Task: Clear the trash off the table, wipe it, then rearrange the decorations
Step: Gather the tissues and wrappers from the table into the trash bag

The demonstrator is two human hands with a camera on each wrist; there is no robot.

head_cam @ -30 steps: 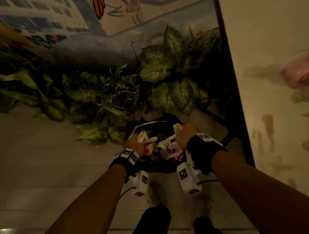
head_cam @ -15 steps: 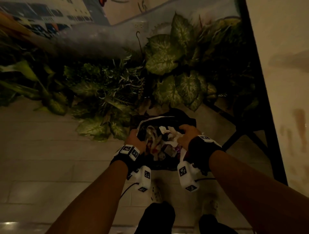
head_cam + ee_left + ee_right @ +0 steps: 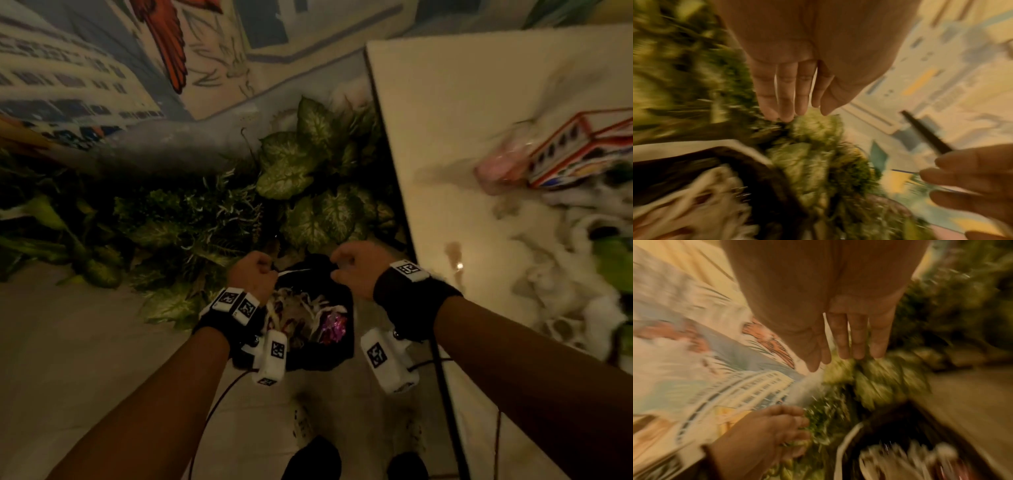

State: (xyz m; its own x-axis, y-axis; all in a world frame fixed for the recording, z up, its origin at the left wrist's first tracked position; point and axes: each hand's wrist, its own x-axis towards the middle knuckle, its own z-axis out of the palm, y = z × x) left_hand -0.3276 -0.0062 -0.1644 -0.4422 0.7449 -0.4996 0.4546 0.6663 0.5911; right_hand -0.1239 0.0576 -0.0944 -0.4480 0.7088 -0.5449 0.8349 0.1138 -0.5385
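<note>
A black trash bag [image 3: 317,356] stands open on the floor, holding crumpled white paper [image 3: 294,308] and a shiny purple wrapper [image 3: 331,325]. My left hand [image 3: 253,274] hovers over its left rim and my right hand [image 3: 356,269] over its right rim. Both hold nothing. The blurred wrist views show the left fingers [image 3: 786,95] and right fingers [image 3: 857,337] loosely extended above the bag [image 3: 684,164] and its paper [image 3: 906,457]. On the pale table [image 3: 445,130] at the right lie a pink object [image 3: 496,171], a red-edged box [image 3: 582,150] and white fluff [image 3: 565,277].
Leafy plants [image 3: 308,178] crowd the floor behind the bag, against a painted mural wall [image 3: 102,75]. The table's dark frame [image 3: 445,394] runs down just right of my right wrist. My feet [image 3: 308,431] stand on pale floor tiles [image 3: 85,342].
Both hands let go of the paper trash, which now lies in the bag, and rose above its rim. The view swung right, bringing the tabletop and its decorations into sight.
</note>
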